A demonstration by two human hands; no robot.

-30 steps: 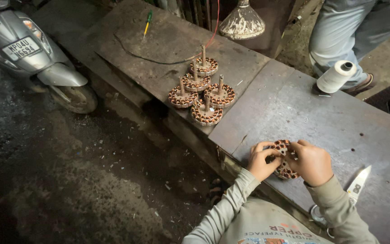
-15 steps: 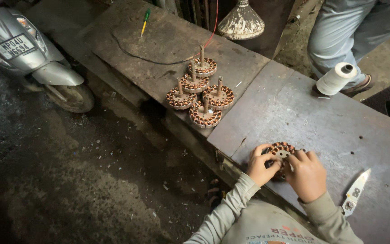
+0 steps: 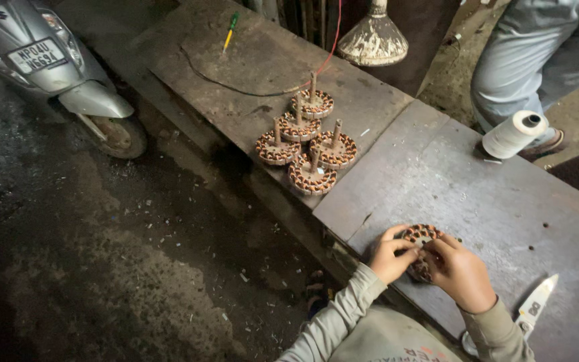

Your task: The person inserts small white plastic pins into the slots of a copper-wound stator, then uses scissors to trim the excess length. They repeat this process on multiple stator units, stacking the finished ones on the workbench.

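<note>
Both hands are on the round copper-wound stator coil [image 3: 419, 236], which lies flat on the grey metal worktop [image 3: 504, 201] at about five o'clock in the view. The left hand [image 3: 391, 255] curls against its near-left rim, thumb and forefinger pinched at the windings — it looks like a bracing grip, keeping the ring from sliding. The right hand [image 3: 462, 271] lies over the right half, fingers bent down onto the coil, so much of the ring is covered; whether those fingertips nip a wire or only press, I can't tell.

Up at eleven o'clock from the hands, five more copper-wound rings on upright spindles [image 3: 305, 141] sit clustered, touching one another, near the end of the darker worktop slab — set well apart from the one in hand, likely to keep the space there free. At two o'clock a white spool of thread [image 3: 513, 133] lies on its side by the far edge, within reach. A white-handled knife [image 3: 536, 304] rests at four o'clock, just beside the right sleeve, partly cut off by it.

A thin dark wire [image 3: 236, 82] trails across the far slab, and a yellow-and-green screwdriver [image 3: 229, 31] lies at twelve o'clock. Another person's grey trouser legs [image 3: 531, 60] stand at one o'clock, cut off by the top edge. A silver scooter's front end [image 3: 68, 74] shows at ten o'clock, only in part.
</note>
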